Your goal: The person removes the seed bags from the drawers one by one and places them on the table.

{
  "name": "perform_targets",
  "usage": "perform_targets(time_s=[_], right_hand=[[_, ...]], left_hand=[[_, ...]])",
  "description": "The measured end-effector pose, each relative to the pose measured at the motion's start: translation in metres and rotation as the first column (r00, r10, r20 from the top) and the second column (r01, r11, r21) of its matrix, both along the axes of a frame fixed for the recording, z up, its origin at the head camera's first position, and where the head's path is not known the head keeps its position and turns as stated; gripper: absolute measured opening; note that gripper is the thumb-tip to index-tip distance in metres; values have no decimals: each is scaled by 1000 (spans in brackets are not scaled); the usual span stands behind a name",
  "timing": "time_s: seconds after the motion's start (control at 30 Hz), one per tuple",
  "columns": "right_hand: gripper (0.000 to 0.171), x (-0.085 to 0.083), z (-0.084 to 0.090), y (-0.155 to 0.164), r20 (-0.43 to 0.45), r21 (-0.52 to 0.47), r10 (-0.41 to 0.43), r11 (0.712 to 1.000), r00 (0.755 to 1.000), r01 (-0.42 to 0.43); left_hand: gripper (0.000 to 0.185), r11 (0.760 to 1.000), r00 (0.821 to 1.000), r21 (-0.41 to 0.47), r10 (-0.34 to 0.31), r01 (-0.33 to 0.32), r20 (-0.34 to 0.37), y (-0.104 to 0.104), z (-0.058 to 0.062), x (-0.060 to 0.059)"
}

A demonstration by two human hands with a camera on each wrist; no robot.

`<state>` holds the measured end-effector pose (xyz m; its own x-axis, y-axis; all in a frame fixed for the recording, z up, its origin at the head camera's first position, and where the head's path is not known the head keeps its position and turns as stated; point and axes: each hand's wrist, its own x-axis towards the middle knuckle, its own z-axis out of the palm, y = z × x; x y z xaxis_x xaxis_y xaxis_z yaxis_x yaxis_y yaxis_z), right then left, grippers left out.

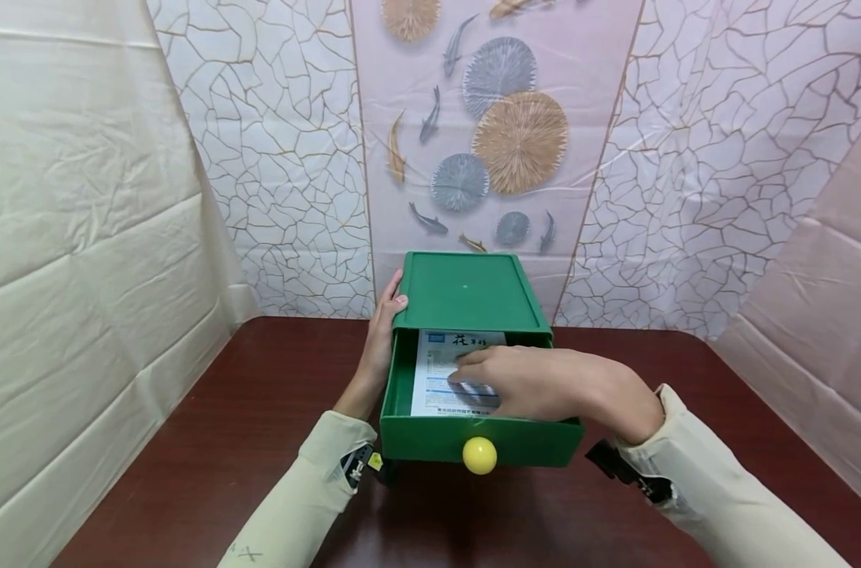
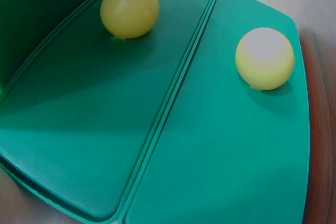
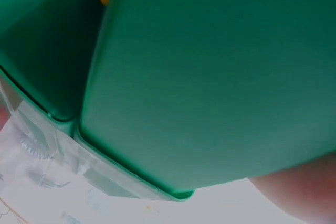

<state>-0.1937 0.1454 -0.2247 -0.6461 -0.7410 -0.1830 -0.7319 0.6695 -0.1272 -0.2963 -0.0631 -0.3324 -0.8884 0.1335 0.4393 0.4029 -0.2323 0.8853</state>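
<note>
Left hand braces the cabinet's left side: thumb at the top edge, fingers near straight along the wall, not wrapped round anything. I'd keep that light side pressure so the cabinet doesn't skid. Drawer is pulled out the front, knob on its face. Paper is in the drawer, print up, narrow green strip between it and the left wall; its right edge is hidden. Right hand reaches in over the right wall, fingers part extended, tips at the paper. Can't tell if it pinches or just touches. I'd work the paper low, level and square to the walls so corners don't crease.

Edges: left drape well apart, counter between. Cabinet's front lip sits just beyond the fingertips; mind knuckles there. Left wrist view: two knobs stick out, snag risk. Right drape well apart; good elbow room that side.
</note>
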Motion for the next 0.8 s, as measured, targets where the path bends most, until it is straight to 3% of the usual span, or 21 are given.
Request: perform_targets(time_s=[0.43,0.8], right_hand=[[45,-2,4,6,1,-36,38,999,999,-38],[32,8,11,16,-70,-208,86,973,994,-99]], left_hand=[[74,1000,1000,-18,21,-21,-15,1,0,1],[75,1000,1000,-18,7,-7,-20,1,0,1]])
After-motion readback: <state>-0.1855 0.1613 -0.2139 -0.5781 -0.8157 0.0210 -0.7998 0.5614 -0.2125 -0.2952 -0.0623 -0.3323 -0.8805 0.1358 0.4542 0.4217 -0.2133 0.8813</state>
